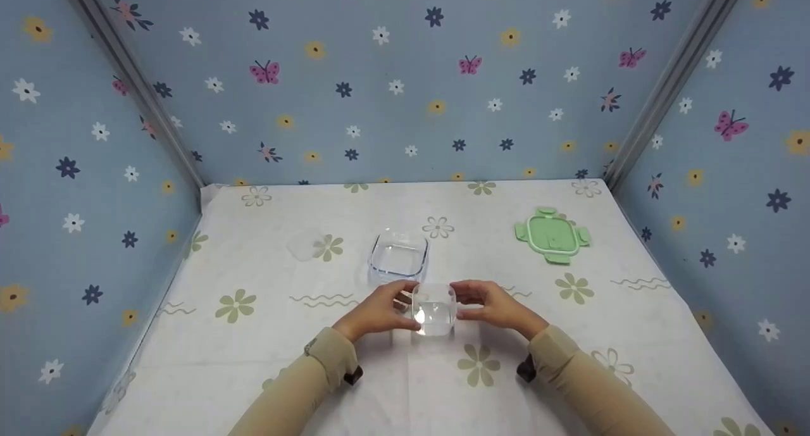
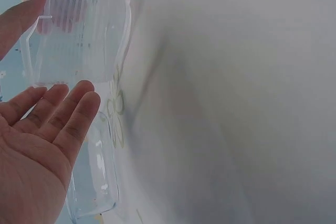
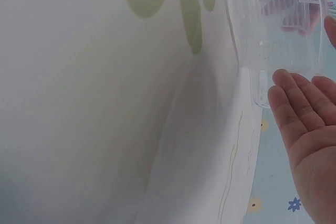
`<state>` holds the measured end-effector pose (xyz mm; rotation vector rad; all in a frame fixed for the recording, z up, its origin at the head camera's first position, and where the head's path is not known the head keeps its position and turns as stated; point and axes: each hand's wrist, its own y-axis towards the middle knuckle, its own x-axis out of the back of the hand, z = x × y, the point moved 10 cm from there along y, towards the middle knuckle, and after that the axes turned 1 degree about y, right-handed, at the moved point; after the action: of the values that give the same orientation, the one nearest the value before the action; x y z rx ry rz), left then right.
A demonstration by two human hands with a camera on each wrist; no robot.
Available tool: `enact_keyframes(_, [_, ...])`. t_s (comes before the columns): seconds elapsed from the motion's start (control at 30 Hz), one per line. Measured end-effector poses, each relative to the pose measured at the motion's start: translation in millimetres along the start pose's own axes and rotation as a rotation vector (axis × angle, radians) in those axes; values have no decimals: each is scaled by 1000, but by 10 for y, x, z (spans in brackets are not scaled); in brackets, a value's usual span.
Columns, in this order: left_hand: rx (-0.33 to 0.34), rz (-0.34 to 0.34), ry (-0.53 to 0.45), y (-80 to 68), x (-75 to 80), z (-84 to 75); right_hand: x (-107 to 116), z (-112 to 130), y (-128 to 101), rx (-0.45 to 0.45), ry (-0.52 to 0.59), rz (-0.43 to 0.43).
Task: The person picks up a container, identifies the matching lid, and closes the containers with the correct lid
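Note:
My left hand (image 1: 382, 309) and right hand (image 1: 495, 305) hold a small clear plastic container (image 1: 434, 311) between them, one at each side. In the left wrist view, the left thumb lies along the container (image 2: 79, 35) and the fingertips meet its far side; its walls look ribbed. From the right wrist view, the right fingers (image 3: 304, 100) touch the container's far side, the thumb partly cut off by the frame. Whether its base meets the cloth is unclear. Just behind stands a clear glass box (image 1: 398, 259) with a bluish rim.
A green lid (image 1: 553, 236) with clip flaps lies at the right back. Left of the glass box, a faint translucent piece (image 1: 305, 245) lies on the white patterned cloth (image 1: 253, 360). Blue flowered walls (image 1: 405, 107) enclose the back and sides.

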<state>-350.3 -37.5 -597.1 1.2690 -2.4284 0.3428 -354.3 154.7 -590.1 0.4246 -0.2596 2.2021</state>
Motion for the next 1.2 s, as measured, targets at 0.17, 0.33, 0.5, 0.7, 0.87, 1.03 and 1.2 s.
enact_keyframes(0.17, [4, -1, 7, -8, -2, 17, -16, -4, 4, 3, 2, -7])
enact_keyframes(0.33, [2, -3, 0, -9, -10, 30, -42, 6, 18, 12, -6, -38])
enact_keyframes(0.5, [14, -6, 9, -11, -8, 36, -82, 22, 56, 21, -50, -54])
enact_keyframes(0.7, [4, -10, 3, -30, 0, 4, -167, 35, 84, 7, -90, -43])
enact_keyframes(0.87, [-21, -11, -21, -40, 3, -16, -211, 48, 116, 24, -123, -38])
enact_keyframes(1.03, [-28, -13, -7, -40, 0, -9, -231, 49, 141, 34, -130, -43])
enact_keyframes(1.2, [-36, -13, 4, -37, 0, 2, -238, 58, 148, 39, -123, -44])
